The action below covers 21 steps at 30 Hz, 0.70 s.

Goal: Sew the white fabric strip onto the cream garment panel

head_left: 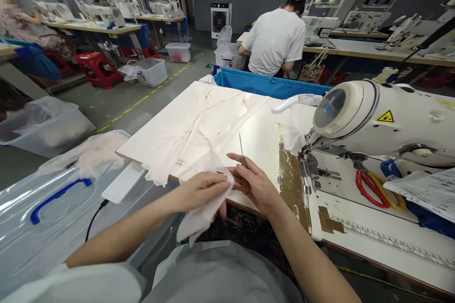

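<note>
My left hand (209, 189) is closed on a piece of thin pale pink fabric (194, 227), which hangs below the fingers over the table's front edge. Close beside it, my right hand (253, 180) grips a slim pointed tool with a brown handle (243, 161); its thin metal shaft points up and away from me. The right fingertips are near the fabric's edge, and I cannot tell whether they also pinch it. More pale pink fabric pieces (181, 137) lie loosely spread on the white table (156, 125) beyond my hands.
A white sewing machine (398, 118) stands at the right, with red-handled scissors (371, 189) on its bed. A clear lidded bin with a blue handle (60, 199) is at my left, pale fabric (103, 149) on top. Behind the table hangs a blue cloth bin (270, 84); a person (277, 40) sits beyond.
</note>
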Each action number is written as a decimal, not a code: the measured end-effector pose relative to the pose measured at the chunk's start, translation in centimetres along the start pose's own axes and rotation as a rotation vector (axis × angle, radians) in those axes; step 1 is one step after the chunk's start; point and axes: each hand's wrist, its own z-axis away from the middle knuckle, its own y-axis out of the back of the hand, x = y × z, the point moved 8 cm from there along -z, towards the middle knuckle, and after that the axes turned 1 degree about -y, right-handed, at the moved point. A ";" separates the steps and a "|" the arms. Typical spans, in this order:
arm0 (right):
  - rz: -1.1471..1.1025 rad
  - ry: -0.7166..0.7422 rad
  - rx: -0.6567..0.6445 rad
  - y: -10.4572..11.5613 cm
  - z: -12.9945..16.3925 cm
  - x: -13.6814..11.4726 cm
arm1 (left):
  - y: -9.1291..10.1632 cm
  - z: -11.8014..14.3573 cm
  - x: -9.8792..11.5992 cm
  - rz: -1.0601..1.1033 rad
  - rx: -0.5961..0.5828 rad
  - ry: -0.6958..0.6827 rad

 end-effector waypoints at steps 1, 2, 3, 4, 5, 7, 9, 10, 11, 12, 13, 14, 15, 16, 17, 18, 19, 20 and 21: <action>0.006 -0.008 0.006 -0.2 -0.5 -0.2 | -0.9 -0.4 0.3 -0.051 -0.031 -0.047; 0.023 -0.001 0.022 -0.2 -0.6 -0.6 | -1.5 -0.5 0.8 -0.130 -0.051 -0.098; 0.049 0.024 0.047 0.1 -0.5 -1.2 | -1.7 -0.5 1.3 -0.225 -0.060 -0.141; 0.083 0.066 0.075 0.4 0.0 -1.9 | -1.5 -0.4 1.9 -0.312 -0.053 -0.167; 0.123 0.116 0.106 1.0 0.8 -2.6 | -1.0 -0.3 2.4 -0.378 -0.026 -0.178; 0.213 0.191 0.159 2.3 3.2 -3.7 | 1.4 -0.3 3.3 -0.455 0.106 -0.172; 0.296 0.158 0.206 4.0 6.1 -3.5 | 4.4 -0.8 4.0 -0.592 0.326 -0.202; 0.337 0.130 0.253 5.0 7.6 -3.2 | 5.4 -1.3 4.1 -0.714 0.419 -0.225; 0.375 0.098 0.314 6.2 9.3 -2.7 | 5.8 -2.2 3.9 -0.856 0.467 -0.242; 0.407 0.063 0.388 7.5 10.9 -2.2 | 5.6 -3.4 3.3 -1.003 0.459 -0.245; 0.439 0.023 0.458 8.6 12.7 -1.6 | 5.0 -4.8 2.3 -1.139 0.413 -0.235; 0.474 -0.009 0.530 9.7 14.4 -1.1 | 4.1 -6.1 1.2 -1.257 0.360 -0.218; 0.516 -0.024 0.588 10.5 16.1 -0.8 | 3.2 -7.3 0.2 -1.351 0.320 -0.201; 0.566 -0.032 0.628 11.2 17.8 -0.6 | 2.3 -8.3 -0.7 -1.418 0.293 -0.189; 0.614 -0.038 0.656 11.7 19.4 -0.5 | 1.3 -9.2 -1.2 -1.462 0.276 -0.186; 0.652 -0.050 0.676 12.1 21.0 -0.3 | 0.2 -9.9 -1.5 -1.484 0.259 -0.190; 0.674 -0.075 0.689 12.4 22.5 0.1 | -0.9 -10.6 -1.6 -1.488 0.232 -0.200; 0.675 -0.110 0.696 12.6 24.0 0.5 | -2.2 -11.2 -1.5 -1.483 0.191 -0.215; 0.660 -0.151 0.703 12.7 25.3 1.0 | -3.4 -11.8 -1.4 -1.474 0.144 -0.233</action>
